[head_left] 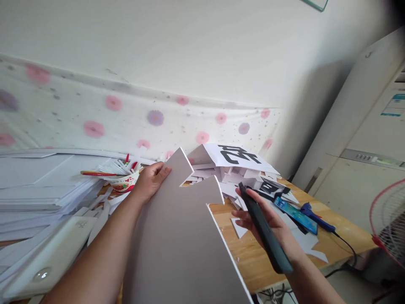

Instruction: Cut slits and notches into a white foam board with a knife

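My left hand (155,179) grips the upper left edge of a large white foam board (177,236), thumb on its face. The board is tilted up in front of me, with stepped notches cut in its top and right edge. To the right of the board, my right hand (265,221) is closed around a utility knife (264,230) with a long dark handle. The knife points up and away, apart from the board, and I cannot make out its blade. Beyond it on the wooden table (253,261) lie white board offcuts (239,228).
White boards (31,181) are stacked at the left, near a paper bowl (125,183) holding pens and strips. A sheet with black lettering (237,156) lies over scraps at the back. A phone (295,215), a blue glue gun (318,217) and a fan (390,219) are at the right.
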`<state>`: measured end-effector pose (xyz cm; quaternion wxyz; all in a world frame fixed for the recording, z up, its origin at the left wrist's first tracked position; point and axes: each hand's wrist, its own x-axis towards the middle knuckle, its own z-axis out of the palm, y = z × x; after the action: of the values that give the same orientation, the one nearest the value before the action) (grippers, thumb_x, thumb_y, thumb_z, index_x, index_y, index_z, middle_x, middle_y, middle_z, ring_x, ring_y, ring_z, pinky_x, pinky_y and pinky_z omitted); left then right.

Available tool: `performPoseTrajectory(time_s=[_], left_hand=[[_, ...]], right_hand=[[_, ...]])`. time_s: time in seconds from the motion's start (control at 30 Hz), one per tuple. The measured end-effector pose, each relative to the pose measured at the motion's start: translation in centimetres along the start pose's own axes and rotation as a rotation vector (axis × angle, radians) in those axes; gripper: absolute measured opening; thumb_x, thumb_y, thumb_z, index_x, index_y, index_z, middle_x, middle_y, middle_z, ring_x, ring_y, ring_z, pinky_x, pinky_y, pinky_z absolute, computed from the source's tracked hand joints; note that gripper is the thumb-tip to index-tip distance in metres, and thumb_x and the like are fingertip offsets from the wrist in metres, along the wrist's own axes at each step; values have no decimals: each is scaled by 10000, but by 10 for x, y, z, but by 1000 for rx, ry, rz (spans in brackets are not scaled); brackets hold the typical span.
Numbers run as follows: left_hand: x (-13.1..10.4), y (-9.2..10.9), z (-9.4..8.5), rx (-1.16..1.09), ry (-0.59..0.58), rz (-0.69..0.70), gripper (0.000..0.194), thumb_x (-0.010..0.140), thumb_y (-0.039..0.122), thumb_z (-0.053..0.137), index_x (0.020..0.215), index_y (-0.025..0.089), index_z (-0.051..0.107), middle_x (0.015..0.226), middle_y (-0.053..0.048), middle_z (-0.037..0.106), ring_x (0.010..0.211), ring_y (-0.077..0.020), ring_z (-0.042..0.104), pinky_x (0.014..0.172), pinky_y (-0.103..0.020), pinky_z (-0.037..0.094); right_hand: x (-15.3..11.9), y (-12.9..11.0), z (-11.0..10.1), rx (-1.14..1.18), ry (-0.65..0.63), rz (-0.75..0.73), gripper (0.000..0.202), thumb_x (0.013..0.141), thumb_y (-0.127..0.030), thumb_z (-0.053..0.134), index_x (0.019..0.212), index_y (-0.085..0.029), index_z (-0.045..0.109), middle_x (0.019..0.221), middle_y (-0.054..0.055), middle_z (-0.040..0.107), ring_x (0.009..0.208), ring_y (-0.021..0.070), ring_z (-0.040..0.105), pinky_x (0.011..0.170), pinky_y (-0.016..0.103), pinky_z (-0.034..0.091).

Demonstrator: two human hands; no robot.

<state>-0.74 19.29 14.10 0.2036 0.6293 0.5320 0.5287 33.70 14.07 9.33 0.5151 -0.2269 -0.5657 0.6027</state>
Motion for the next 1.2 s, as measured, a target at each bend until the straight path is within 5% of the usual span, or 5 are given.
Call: performPoseTrajectory(time_s=[0.37,0.6,0.77,0.9,1.2], left_hand=[[18,-13,19,-32,-70,-3,533,715,714,539,694,181,534,584,29,462,545,-147,432,479,-234,296],[19,-17,17,-86,-93,-50,544,714,717,529,754,176,575,608,16,522,550,-169,490,468,-243,345],[20,-19,13,-84,-83,-50,542,701,713,562,750,173,577,623,12,533,572,-171,497,478,-242,350],[21,-20,14,-79,-87,-55,550,707,722,555,745,173,569,619,13,526,567,-167,486,471,-238,335],[20,-18,14,-92,-106,-33,563,720,734,558,729,171,545,631,28,494,583,-140,455,492,-215,313]], right_hand=[[-20,-19,23,167,-107,-107,201,815,-217,719,942,-372,737,666,-22,696,591,124,645,736,319,524],[-6,-15,19,143,-299,145,307,778,-296,731,1073,-256,653,1191,106,655,1029,297,657,821,425,498],[-5,-5,30,71,-122,18,338,803,-245,717,878,-256,388,923,-31,561,741,122,623,745,297,476],[-8,-17,43,25,-293,-19,391,802,-173,688,884,-270,319,877,-29,580,650,90,541,535,175,366],[28,-50,54,-590,-542,3,337,844,-135,592,1152,-235,499,1093,68,600,827,141,574,714,278,440]])
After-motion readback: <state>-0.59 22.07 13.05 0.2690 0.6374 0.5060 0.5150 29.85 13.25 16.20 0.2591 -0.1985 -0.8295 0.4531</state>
